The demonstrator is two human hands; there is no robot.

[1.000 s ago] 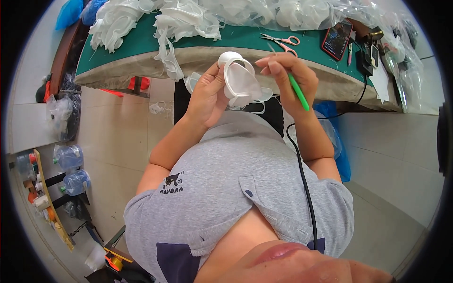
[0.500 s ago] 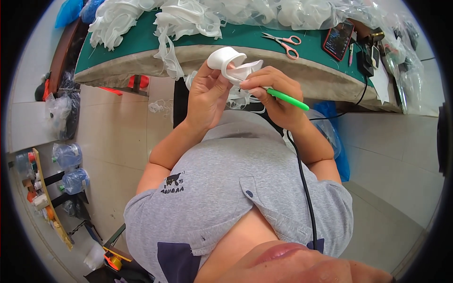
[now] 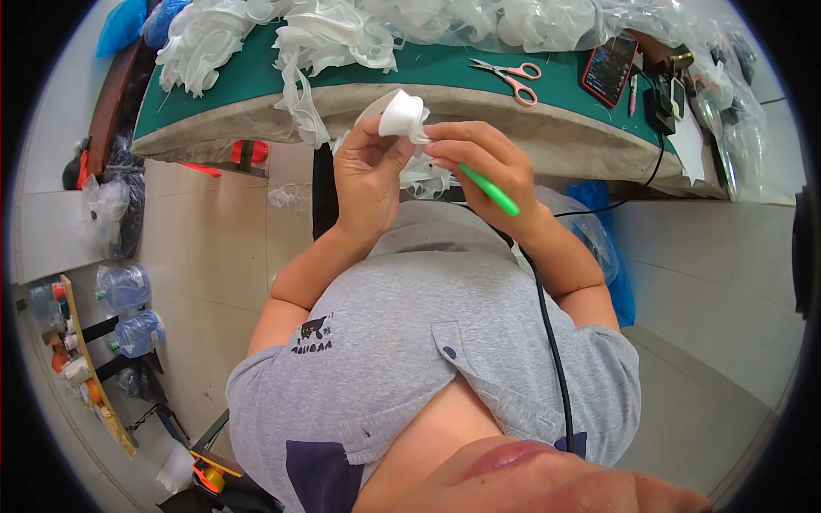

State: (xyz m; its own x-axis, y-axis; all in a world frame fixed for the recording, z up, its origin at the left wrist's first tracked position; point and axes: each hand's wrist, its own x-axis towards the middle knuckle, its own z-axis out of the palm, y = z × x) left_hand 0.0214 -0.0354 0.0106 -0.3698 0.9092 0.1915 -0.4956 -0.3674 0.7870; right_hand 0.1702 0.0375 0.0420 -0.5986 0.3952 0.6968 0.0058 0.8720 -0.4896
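In front of my chest, just off the table edge, a smooth white curled piece [image 3: 398,117] is gripped between the thumb and fingers of my left hand [image 3: 369,179]. Its material cannot be made out. My right hand [image 3: 496,162] has its fingertips at the piece's right edge. Tucked in that same hand is a slim tool with a bright green handle [image 3: 490,190], its butt pointing down and right. The working end is hidden by my fingers.
A green-topped table [image 3: 248,85] carries heaps of similar white wavy pieces [image 3: 329,38]. Scissors [image 3: 513,77] with pink handles and a phone [image 3: 609,70] lie at its right. A black cable [image 3: 552,342] runs down my front. Water jugs [image 3: 137,332] stand at left.
The white piece has turned in my left hand, so its rolled end faces right. My right hand has shifted slightly, and the green handle now slopes more steeply downward.
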